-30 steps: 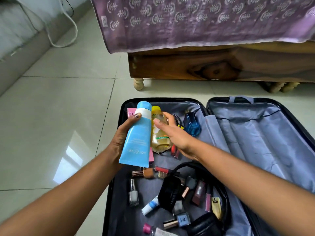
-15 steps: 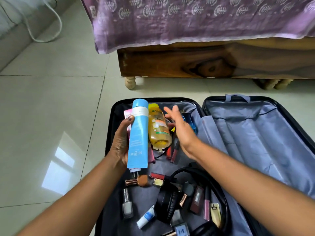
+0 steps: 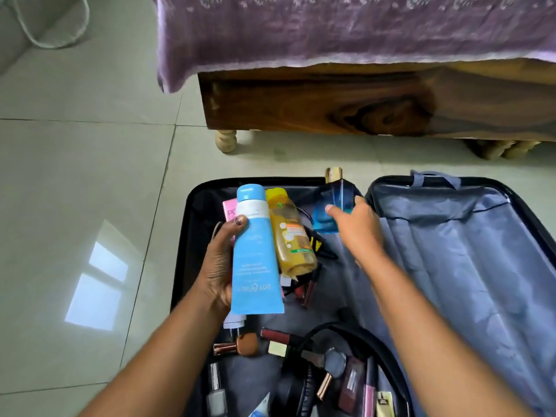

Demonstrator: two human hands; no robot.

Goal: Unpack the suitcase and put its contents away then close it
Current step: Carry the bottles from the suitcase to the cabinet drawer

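Note:
A black suitcase (image 3: 180, 266) lies open on the tiled floor, grey lining showing in both halves. My left hand (image 3: 218, 266) grips a light blue tube (image 3: 255, 260) upright over the left half. A yellow bottle (image 3: 290, 236) leans against the tube; whether my left fingers hold it too is hidden. My right hand (image 3: 358, 230) pinches a blue glass perfume bottle (image 3: 326, 212) with a gold cap, lifted near the suitcase's far rim. Black headphones (image 3: 355, 341), lipsticks, nail polish and small tubes lie loose in the left half. The right half (image 3: 466, 266) holds nothing visible.
A wooden bed frame (image 3: 331, 106) with a purple printed cover (image 3: 331, 34) stands just beyond the suitcase, its turned leg (image 3: 225, 141) close to the rim. A white cable (image 3: 60, 34) loops on the floor at the far left. Pale floor tiles (image 3: 75, 206) stretch to the left.
My right hand left the yellow bottle beside the blue tube, moved right and picked up the blue perfume bottle. My left hand kept hold of the tube.

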